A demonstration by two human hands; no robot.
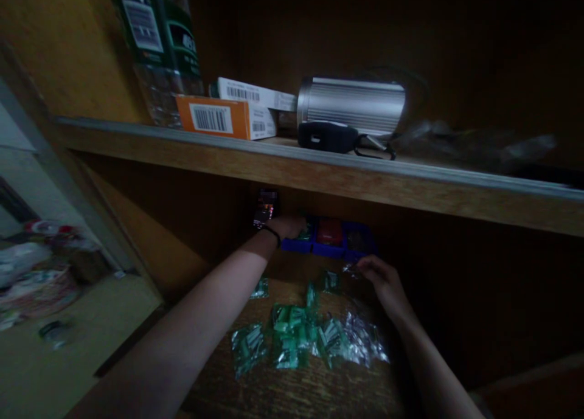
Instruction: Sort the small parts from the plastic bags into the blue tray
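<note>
My left hand (292, 226) reaches over the left compartment of a blue tray (297, 245), its fingers curled down beside green packets (306, 230). What those fingers hold is hidden in the dark. In front of the tray's right end, my right hand (381, 276) pinches a small clear packet (350, 269) between thumb and fingers. A red item (329, 232) fills the middle compartment; dark contents (357, 241) lie in the right one. Between my arms, several green foil packets (292, 334) and a heap of clear packets (362, 340) spread over the wooden surface (314, 385).
A lit phone (265, 207) leans behind my left wrist. On the shelf (292, 163) above are a plastic bottle (159, 42), an orange box (212, 118), a silver cylinder (351, 106) and a black holder with a clip (327, 137). A basket (43, 291) stands on the floor, left.
</note>
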